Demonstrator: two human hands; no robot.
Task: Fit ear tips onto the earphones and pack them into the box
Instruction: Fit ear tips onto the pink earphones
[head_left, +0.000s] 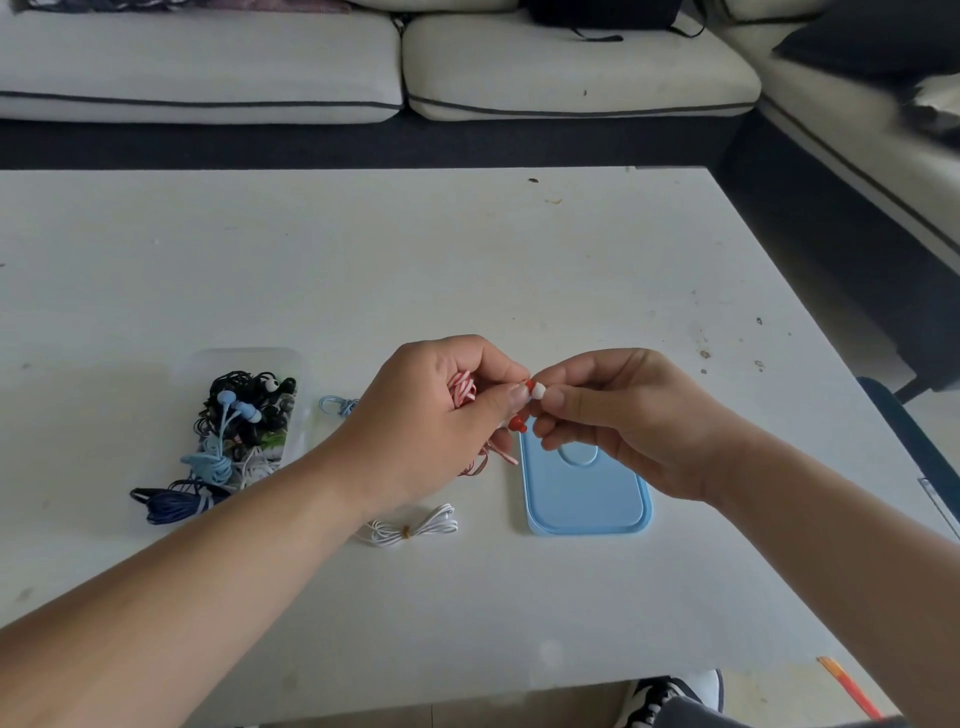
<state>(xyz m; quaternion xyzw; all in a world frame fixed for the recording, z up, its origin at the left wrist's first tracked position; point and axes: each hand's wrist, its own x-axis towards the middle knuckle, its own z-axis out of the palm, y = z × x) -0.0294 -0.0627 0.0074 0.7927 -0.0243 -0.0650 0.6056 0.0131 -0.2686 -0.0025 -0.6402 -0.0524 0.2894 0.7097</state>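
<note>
At the left of the worktop (467, 260) stands a clear box (249, 356) heaped with tangled black and pale blue sets (244, 410). A navy bundle (174, 508) lies against its near-left corner. Just right of the box a pale blue loop (337, 404) shows beside the left hand (431, 421). That hand is curled round the coiled red-and-white earphones (463, 392), held above the worktop, with one red bud (518, 423) hanging below its thumb. Nearer lies a tied white cable (408, 527). Between the two hands, a white tip (538, 391) sits on the other red bud, pinched by the thumb and forefinger of the right hand (623, 415). Under that hand a blue lid (587, 493) lies flat. A pale sofa (571, 67) runs along the far side.
</note>
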